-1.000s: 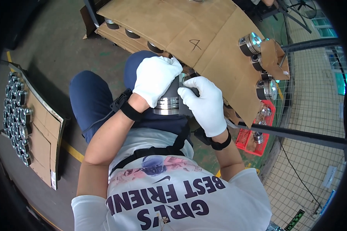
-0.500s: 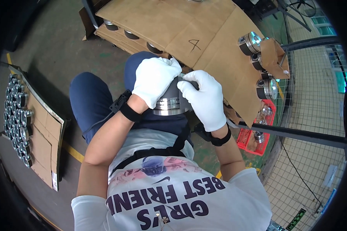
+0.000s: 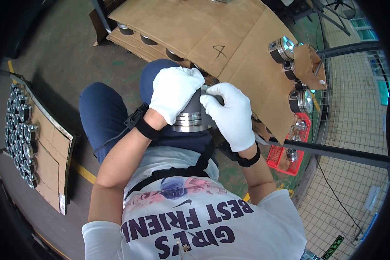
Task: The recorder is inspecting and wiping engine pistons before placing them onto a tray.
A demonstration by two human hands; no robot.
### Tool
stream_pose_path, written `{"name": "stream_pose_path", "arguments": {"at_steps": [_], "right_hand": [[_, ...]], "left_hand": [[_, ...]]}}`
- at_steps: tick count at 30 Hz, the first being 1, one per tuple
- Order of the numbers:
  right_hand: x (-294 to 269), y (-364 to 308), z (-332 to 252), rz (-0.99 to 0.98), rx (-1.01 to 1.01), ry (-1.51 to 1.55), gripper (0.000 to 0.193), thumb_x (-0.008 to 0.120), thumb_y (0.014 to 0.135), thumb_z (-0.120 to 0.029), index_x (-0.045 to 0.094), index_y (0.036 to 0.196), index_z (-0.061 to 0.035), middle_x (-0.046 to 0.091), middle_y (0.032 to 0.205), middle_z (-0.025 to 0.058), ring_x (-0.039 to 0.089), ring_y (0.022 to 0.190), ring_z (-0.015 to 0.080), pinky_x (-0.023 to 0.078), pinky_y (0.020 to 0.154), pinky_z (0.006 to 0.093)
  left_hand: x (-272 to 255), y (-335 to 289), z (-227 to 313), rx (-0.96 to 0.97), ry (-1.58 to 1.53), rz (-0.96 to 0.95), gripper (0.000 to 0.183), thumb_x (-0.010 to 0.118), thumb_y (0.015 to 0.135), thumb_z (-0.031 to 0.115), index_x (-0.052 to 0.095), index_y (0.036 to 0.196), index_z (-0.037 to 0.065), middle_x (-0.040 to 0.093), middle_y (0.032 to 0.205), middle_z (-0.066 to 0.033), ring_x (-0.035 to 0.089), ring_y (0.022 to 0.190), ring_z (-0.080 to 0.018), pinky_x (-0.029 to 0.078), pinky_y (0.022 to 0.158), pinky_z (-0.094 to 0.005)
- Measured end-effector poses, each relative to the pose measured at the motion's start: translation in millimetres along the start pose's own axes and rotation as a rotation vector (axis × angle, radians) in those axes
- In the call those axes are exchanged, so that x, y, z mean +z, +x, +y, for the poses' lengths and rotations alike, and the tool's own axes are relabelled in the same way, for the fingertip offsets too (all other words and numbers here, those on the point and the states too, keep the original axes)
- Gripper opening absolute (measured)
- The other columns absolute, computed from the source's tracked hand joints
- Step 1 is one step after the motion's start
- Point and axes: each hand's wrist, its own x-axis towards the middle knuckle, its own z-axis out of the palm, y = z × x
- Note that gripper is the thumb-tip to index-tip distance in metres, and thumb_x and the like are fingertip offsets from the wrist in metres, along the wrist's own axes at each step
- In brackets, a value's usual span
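Observation:
An engine piston [image 3: 189,119] lies over my lap, its bright ringed-groove end toward me and its dark grey skirt pointing away. My left hand [image 3: 173,92], in a white glove, is closed around its left side. On the other side, my gloved right hand [image 3: 230,113] is curled with thumb and forefinger pinched against the grey skirt. Something dark grey shows between those fingers; whether it is a separate piece or part of the piston I cannot tell. The piston's far end is mostly hidden by both hands.
A cardboard-covered table [image 3: 247,65] stands ahead, with more pistons [image 3: 301,100] along its right edge beside a cardboard box [image 3: 307,65]. Pistons also sit beneath the cardboard. At right is a red crate [image 3: 286,161] by a wire mesh fence [image 3: 351,125]. At left, a pallet [image 3: 52,173] carries several pistons.
My right thumb and fingers have shifted slightly along the piston's skirt. My left hand keeps its hold, and the piston stays in about the same place.

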Motion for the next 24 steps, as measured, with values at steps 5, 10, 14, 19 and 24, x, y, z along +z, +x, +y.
{"name": "stream_pose_path", "arguments": {"at_steps": [5,10,14,19,24], "right_hand": [[-1.9,1.1,-1.7,-0.027,-0.014,0.002,0.012,0.076,0.083,-0.008,0.068,0.091,-0.0019,0.069,0.079,0.0103,0.070,0.065,0.0205,0.055,0.065,0.0341],[-1.4,-2.2,-1.6,-0.003,-0.048,-0.015,0.012,0.076,0.082,-0.007,0.068,0.090,-0.0025,0.070,0.081,0.0107,0.071,0.066,0.0218,0.055,0.065,0.0357],[-2.6,-7.7,9.6,-0.019,-0.119,-0.023,0.012,0.076,0.082,-0.008,0.068,0.089,-0.0027,0.069,0.080,0.0116,0.070,0.065,0.0246,0.054,0.064,0.0363],[-2.4,-0.4,3.8,-0.008,-0.115,-0.048,0.014,0.077,0.080,-0.011,0.068,0.088,-0.0035,0.069,0.083,0.0125,0.069,0.071,0.0286,0.054,0.067,0.0376],[-4.4,-7.7,10.9,0.008,-0.230,-0.124,0.014,0.077,0.080,-0.011,0.068,0.088,-0.0040,0.069,0.083,0.0128,0.069,0.073,0.0305,0.054,0.067,0.0386]], "left_hand": [[-1.0,0.0,0.6,-0.073,-0.119,-0.026,0.016,0.058,0.095,0.012,0.065,0.081,0.008,0.064,0.070,-0.0093,0.065,0.064,-0.0251,0.050,0.058,-0.0352],[-2.5,1.1,0.1,-0.035,-0.067,-0.022,0.017,0.058,0.094,0.013,0.064,0.079,0.006,0.065,0.071,-0.0106,0.065,0.064,-0.0258,0.050,0.058,-0.0352],[-1.4,4.0,2.8,-0.111,-0.193,0.009,0.024,0.058,0.095,0.014,0.062,0.073,0.004,0.063,0.065,-0.0125,0.063,0.061,-0.0258,0.048,0.057,-0.0354],[-2.4,2.9,1.5,-0.189,-0.335,0.011,0.025,0.058,0.094,0.013,0.061,0.072,0.003,0.061,0.063,-0.0126,0.063,0.060,-0.0255,0.047,0.057,-0.0352],[-2.9,3.6,2.9,-0.060,-0.154,0.015,0.021,0.059,0.093,0.013,0.063,0.074,0.004,0.063,0.067,-0.0125,0.063,0.061,-0.0260,0.048,0.058,-0.0349]]}}
